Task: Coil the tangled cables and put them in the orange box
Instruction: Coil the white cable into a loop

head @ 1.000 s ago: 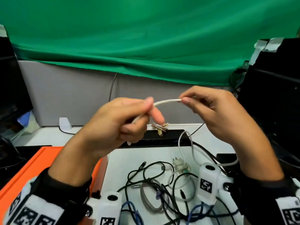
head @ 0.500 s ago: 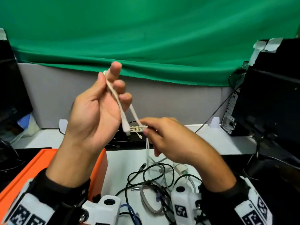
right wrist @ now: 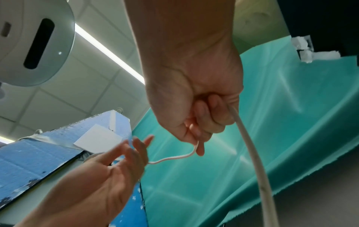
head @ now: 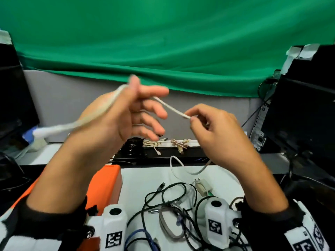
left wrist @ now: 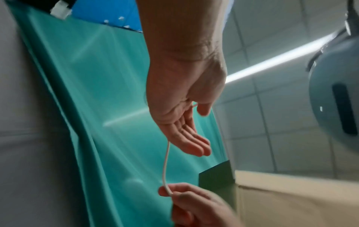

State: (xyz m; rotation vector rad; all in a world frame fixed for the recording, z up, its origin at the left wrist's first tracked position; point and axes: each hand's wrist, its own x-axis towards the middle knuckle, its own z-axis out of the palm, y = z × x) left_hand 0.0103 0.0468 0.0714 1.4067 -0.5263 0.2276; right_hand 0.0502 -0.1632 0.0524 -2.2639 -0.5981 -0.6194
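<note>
My left hand [head: 126, 115] is raised with its fingers spread straight. A white cable [head: 170, 108] runs through the crook of the thumb, which holds it against the side of the index finger [left wrist: 194, 105]. The plug end [head: 43, 132] swings out to the left, blurred. From the left hand the cable stretches to my right hand [head: 217, 134], which pinches it between thumb and fingertip [right wrist: 196, 147]; the rest hangs down in a loop [head: 181, 167]. The tangled cables [head: 172, 205] lie on the white table below. The orange box [head: 108, 176] stands at the lower left.
Coiled black [head: 133, 146] and beige [head: 154, 143] cable bundles sit on a black bar at the table's back. A white plug adapter [head: 204, 187] lies among the tangle. A black computer tower [head: 299, 115] stands at the right, a dark monitor [head: 14, 98] at the left.
My left hand has spread its fingers and the plug end has swung out to the left. My right hand has risen and moved right along the cable, pulling it taut.
</note>
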